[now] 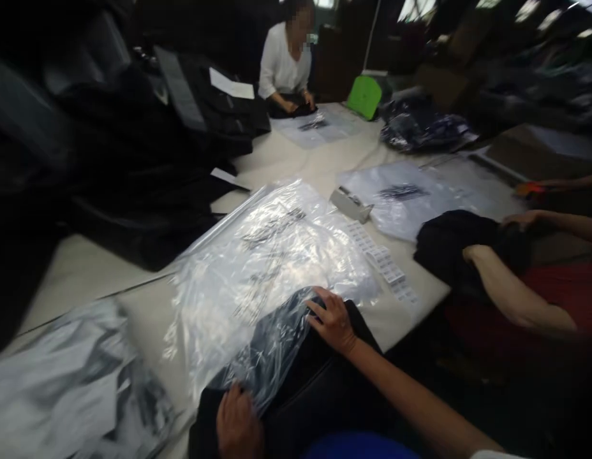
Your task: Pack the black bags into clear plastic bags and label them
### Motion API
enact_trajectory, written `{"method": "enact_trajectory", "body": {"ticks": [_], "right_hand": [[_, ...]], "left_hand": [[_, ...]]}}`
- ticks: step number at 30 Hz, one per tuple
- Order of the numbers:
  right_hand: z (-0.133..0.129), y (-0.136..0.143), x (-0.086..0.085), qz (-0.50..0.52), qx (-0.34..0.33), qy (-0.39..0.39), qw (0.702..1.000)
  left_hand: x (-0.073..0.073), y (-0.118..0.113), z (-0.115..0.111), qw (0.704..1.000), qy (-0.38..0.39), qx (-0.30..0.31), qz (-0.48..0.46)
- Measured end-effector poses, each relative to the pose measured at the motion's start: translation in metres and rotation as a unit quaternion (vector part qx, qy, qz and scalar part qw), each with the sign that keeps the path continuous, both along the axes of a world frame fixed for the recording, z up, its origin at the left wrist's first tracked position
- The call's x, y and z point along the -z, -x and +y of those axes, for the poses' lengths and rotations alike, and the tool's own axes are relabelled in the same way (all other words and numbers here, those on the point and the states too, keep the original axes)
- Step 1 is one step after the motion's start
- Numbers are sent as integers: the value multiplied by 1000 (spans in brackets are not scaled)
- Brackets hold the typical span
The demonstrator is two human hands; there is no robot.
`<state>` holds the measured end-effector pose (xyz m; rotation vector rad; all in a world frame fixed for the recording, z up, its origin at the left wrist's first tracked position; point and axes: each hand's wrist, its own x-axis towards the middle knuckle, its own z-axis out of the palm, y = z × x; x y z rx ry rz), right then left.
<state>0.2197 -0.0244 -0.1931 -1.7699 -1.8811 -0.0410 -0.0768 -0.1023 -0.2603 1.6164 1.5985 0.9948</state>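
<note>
A folded dark garment [300, 389] lies at the table's near edge, partly inside a large clear plastic bag [267, 268] printed with black text. My left hand [238, 424] presses on the near end of the garment, at the mouth of the bag. My right hand [333, 322] rests palm down on the garment's right side, fingers touching the bag's edge. Whether either hand pinches the plastic is blurred.
Black garments [147, 159] are piled at the left. A strip of white labels [384, 261] and a grey tape dispenser [351, 204] lie right of the bag. Another person's arms [511, 293] handle a dark garment at the right. A person in white sits at the far end. Bagged garments [76, 389] lie near left.
</note>
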Motion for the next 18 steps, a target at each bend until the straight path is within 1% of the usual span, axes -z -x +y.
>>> {"method": "enact_trajectory", "body": {"ticks": [1,2,4,6,9,11,13,15,16,18], "right_hand": [[8,-1,-2,4,-28,9,1000],[16,-2,-4,13,-45,17,999],[29,-4,-6,32,-41,33,998],[40,-6,-6,21,-18,54,998],[56,-13,1,-42,-2,78,996],[67,-20,9,-60,20,85,994],[79,-27,17,-29,67,89,993],[91,-36,24,64,125,92,986],[96,-40,27,118,151,93,977],[103,-48,32,204,186,100,956]], "left_hand": [[0,10,-9,998,-25,-19,47],[-1,15,-14,994,-52,-31,90],[-4,15,-13,986,-83,-42,141],[-12,9,-5,984,-86,-67,142],[-30,3,7,984,-74,-114,119],[-42,6,15,980,-45,-160,106],[-51,15,23,971,4,-222,91],[-55,30,33,956,76,-280,49],[-55,40,39,947,115,-298,9],[-51,62,51,925,177,-316,-114]]}}
